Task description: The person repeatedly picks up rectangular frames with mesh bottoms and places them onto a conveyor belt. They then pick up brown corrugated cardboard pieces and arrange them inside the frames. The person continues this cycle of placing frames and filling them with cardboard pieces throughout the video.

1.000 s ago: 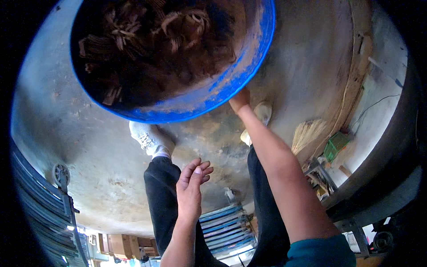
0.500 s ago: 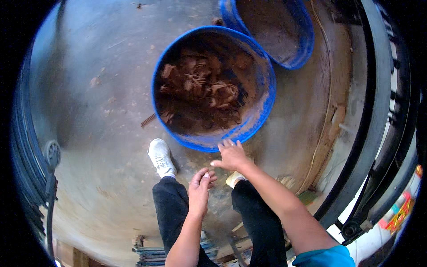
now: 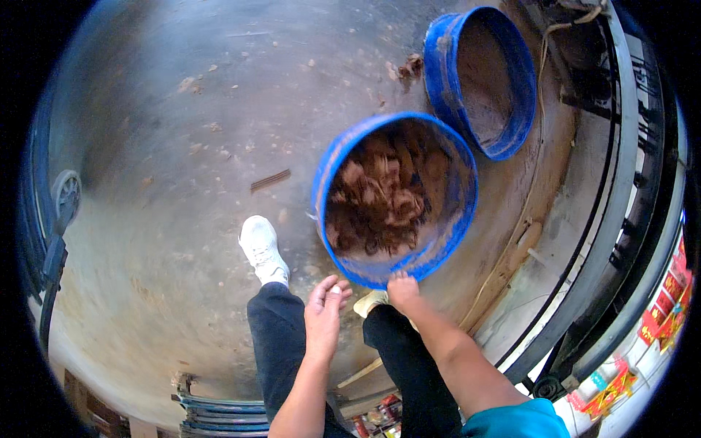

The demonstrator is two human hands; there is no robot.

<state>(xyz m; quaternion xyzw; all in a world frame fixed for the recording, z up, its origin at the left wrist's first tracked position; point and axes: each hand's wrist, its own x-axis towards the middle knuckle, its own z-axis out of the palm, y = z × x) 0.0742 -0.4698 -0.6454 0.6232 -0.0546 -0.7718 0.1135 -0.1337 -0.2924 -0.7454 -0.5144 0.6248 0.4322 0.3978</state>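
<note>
A round blue tub [image 3: 471,208] stands on the floor before me, with crumpled brown clumps [image 3: 387,186] heaped inside, mostly toward its left side. My right hand [image 3: 404,290] is closed over the tub's near rim, its fingertips hooked on the edge. Left of the rim, my left hand [image 3: 326,301] hovers apart from the tub. Its fingers are loosely bent and spaced, and nothing shows in them.
A second blue tub [image 3: 442,69] with a brown inner surface stands behind, at far right. A short bundle of brown sticks [image 3: 271,180] and brown scraps [image 3: 411,66] lie on the floor. Metal machinery [image 3: 613,219] lines the right side. A wheel [image 3: 66,196] stands at left.
My right hand has gone from open near the rim to gripping it. The tub has shifted away from the stick bundle, which now shows whole. The view has moved too.
</note>
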